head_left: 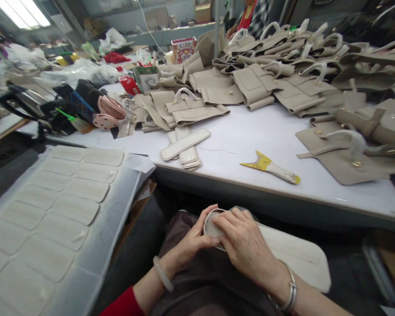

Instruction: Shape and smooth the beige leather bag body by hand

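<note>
Above my lap, my left hand (195,232) wraps its fingers and thumb around the rounded end of a beige leather bag piece (211,224) with a raised, pale rim. My right hand (246,237) lies over the same piece, its fingertips bent in against the inner side of the rim. Most of the part under the right hand is hidden. A long, pale panel with rounded corners (298,252) sticks out to the right from beneath the right hand and wrist; whether it joins the held piece I cannot tell.
Left of my lap, rows of pale rounded panels (80,188) lie on a plastic-covered board. On the white table (250,131) are stacked strips with metal studs (186,145), a yellow-and-white forked tool (271,166), a pink fan (110,109) and heaped beige bags (256,79). A person (255,19) is behind.
</note>
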Tool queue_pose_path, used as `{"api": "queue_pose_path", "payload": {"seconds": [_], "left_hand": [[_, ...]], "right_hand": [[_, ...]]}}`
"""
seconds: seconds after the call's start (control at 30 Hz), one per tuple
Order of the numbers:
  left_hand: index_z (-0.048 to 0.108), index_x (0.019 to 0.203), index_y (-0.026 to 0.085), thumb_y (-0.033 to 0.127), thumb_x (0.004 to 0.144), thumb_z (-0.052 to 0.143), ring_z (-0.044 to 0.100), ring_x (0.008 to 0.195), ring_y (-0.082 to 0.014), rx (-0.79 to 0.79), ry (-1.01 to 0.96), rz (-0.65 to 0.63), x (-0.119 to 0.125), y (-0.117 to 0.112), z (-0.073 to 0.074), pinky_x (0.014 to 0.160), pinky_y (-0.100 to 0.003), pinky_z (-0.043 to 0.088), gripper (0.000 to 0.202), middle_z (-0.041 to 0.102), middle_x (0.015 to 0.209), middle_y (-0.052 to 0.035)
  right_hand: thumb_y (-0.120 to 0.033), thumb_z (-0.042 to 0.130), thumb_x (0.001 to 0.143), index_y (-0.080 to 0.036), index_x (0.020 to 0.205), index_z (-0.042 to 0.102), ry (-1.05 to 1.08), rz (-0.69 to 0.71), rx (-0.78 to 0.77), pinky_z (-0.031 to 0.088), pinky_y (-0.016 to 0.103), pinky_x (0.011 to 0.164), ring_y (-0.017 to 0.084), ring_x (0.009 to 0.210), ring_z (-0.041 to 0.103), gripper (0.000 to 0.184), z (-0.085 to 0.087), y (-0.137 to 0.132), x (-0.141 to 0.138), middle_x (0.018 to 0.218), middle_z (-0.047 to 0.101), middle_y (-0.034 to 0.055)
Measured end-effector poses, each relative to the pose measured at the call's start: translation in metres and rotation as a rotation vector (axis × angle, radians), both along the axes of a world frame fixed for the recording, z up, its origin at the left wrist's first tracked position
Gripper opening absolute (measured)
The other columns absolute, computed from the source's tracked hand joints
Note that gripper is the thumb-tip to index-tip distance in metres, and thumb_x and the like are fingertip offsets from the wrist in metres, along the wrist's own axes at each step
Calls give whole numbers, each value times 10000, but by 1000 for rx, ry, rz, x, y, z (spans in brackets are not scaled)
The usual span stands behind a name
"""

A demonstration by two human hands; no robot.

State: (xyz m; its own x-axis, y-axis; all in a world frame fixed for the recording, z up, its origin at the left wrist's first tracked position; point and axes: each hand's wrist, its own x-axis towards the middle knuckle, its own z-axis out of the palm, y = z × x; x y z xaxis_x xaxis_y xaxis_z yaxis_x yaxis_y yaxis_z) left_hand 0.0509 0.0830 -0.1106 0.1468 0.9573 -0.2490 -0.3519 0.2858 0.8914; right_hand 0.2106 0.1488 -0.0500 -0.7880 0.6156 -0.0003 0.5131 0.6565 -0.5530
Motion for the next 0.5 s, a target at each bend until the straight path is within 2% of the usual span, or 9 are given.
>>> {"api": "queue_pose_path", "payload": {"seconds": [0.1,0.17,0.23,0.27,0.33,0.4,0.43,0.5], "left_hand": [[273,1464,237,415,861,590,364,1367,-281,13,215,-11,1,0,3,1149,-447,259,705,387,1492,-87],[283,1458,256,431,908,530,327,1390,-275,67,476,55,4,0,15,1160,-474,234,628,330,1525,-82],[364,1412,296,368,905,562,315,1389,-269,230,788,114,8,3,33,1155,-479,239,549,323,1523,-54],[422,1370,310,325,897,580,327,1376,-261,348,919,99,12,6,43,1147,-466,258,499,352,1501,-41],[505,1289,317,235,898,570,371,1332,-230,585,1075,-39,24,13,64,1118,-417,307,405,427,1440,-23],[514,1275,310,165,922,500,414,1285,-193,753,1094,-276,43,23,80,1090,-370,339,381,488,1393,-10],[501,1290,303,151,934,465,429,1266,-180,810,1084,-394,55,28,85,1082,-356,345,388,505,1385,-5],[460,1334,291,169,959,419,465,1221,-176,873,1088,-592,80,37,89,1058,-358,364,396,528,1374,0]], "right_hand": [[-84,587,823,-206,981,603,110,-46,-23,355,402,834,225,912,495,201,10,-5,5,984,658,37],[-64,566,827,-215,1061,606,301,-83,-65,382,382,868,203,942,528,282,21,-4,20,1006,670,30],[-106,547,863,-227,1124,612,499,-225,-72,409,359,901,185,988,560,294,26,2,48,1054,674,35],[-156,552,881,-229,1122,625,572,-365,-73,420,354,912,184,1002,575,262,24,6,66,1069,676,43],[-291,596,880,-229,1062,661,678,-755,-130,441,352,914,192,993,605,203,7,15,108,1050,690,50],[-438,637,834,-211,1011,669,806,-1153,-328,476,333,862,194,935,634,290,-26,20,145,968,711,47],[-495,634,815,-186,958,675,800,-1220,-397,499,330,784,201,867,645,343,-46,21,158,908,716,59],[-564,665,749,-129,730,684,767,-1199,-555,508,348,608,222,649,639,435,-84,18,168,688,694,88]]}}
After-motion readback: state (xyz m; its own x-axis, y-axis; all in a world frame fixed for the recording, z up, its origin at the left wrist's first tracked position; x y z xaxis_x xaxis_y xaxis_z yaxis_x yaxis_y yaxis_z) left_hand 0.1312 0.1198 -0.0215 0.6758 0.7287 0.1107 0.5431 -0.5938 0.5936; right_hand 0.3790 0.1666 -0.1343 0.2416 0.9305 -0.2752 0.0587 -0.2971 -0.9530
